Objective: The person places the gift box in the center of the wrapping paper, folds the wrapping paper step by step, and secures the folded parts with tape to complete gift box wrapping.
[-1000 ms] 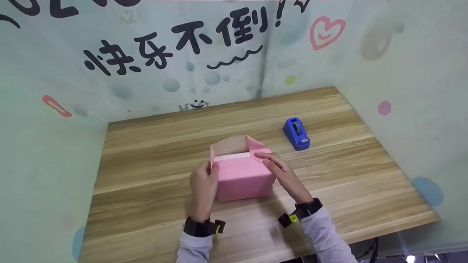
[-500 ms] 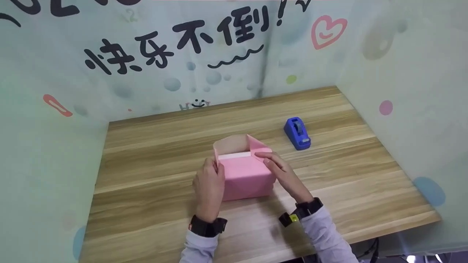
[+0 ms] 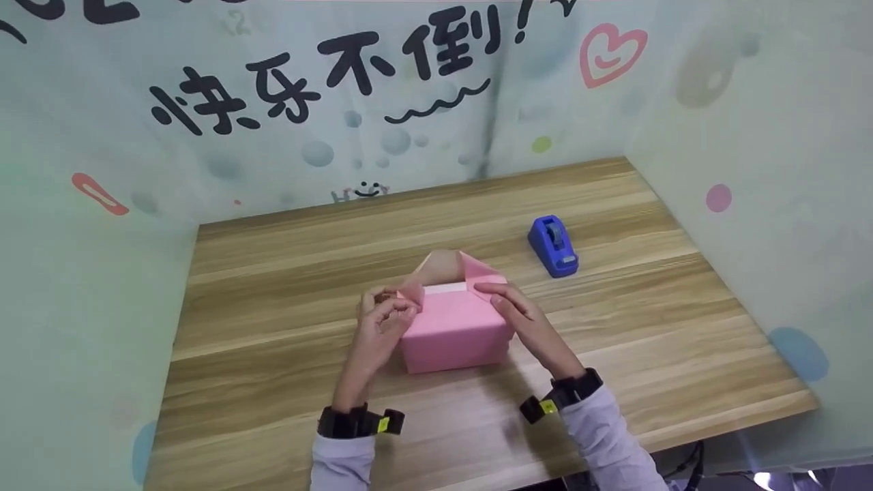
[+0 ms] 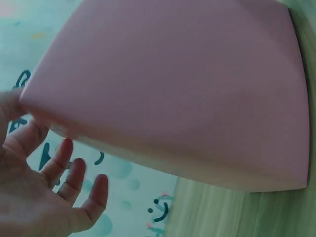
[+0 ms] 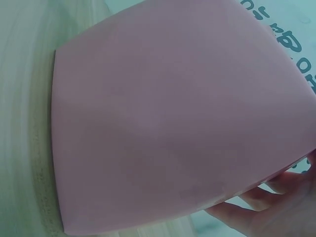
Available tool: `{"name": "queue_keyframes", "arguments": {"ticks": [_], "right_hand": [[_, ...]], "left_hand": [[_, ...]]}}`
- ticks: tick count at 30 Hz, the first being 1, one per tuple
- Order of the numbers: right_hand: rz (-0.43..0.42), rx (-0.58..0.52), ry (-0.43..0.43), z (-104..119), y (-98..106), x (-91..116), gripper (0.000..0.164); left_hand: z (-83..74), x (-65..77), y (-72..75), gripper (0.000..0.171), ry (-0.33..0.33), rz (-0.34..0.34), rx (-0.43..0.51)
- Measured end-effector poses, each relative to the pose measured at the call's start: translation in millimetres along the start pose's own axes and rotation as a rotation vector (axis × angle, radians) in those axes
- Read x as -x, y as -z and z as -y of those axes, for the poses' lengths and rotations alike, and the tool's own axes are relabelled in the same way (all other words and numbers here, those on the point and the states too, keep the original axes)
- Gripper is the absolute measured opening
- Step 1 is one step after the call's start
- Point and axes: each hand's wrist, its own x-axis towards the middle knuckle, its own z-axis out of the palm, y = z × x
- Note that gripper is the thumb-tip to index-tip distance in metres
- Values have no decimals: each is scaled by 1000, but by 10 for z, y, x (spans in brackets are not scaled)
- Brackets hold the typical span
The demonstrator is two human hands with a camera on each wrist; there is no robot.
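A box in pink wrapping paper point(image 3: 453, 349) stands on the wooden table in the head view. Along its top, a strip of white point(image 3: 447, 288) shows before the raised rear flap point(image 3: 442, 267), whose inside looks beige. My left hand point(image 3: 376, 329) pinches the flap's left corner, now folded inward; its other fingers are spread in the left wrist view. On the opposite side my right hand point(image 3: 530, 322) holds the folded right corner, thumb and forefinger on top. Some of its fingers point(image 5: 237, 215) lie along the box's edge in the right wrist view.
A blue tape dispenser point(image 3: 553, 246) stands behind and to the right of the box. Printed cloth walls point(image 3: 273, 164) enclose the back and both sides of the table point(image 3: 273, 293). Dark cables point(image 3: 692, 464) hang past the front right edge.
My left hand has shifted from the box's left side to the flap's left corner, which has folded inward over the top. The right hand has stayed in place.
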Motion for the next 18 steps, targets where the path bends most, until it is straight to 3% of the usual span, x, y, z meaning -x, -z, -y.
{"name": "queue_keyframes", "arguments": {"ticks": [8, 11, 14, 18], "right_hand": [[17, 3, 10, 8, 26, -34, 32], [19, 9, 19, 2, 33, -40, 32], [19, 13, 12, 0, 36, -39, 32], [20, 12, -8, 9, 32, -41, 32]], "left_hand": [[127, -229, 200, 20, 55, 293, 93], [94, -278, 243, 26, 78, 379, 121], [-9, -285, 281, 31, 102, 441, 120], [-113, -292, 318, 35, 81, 485, 95]]}}
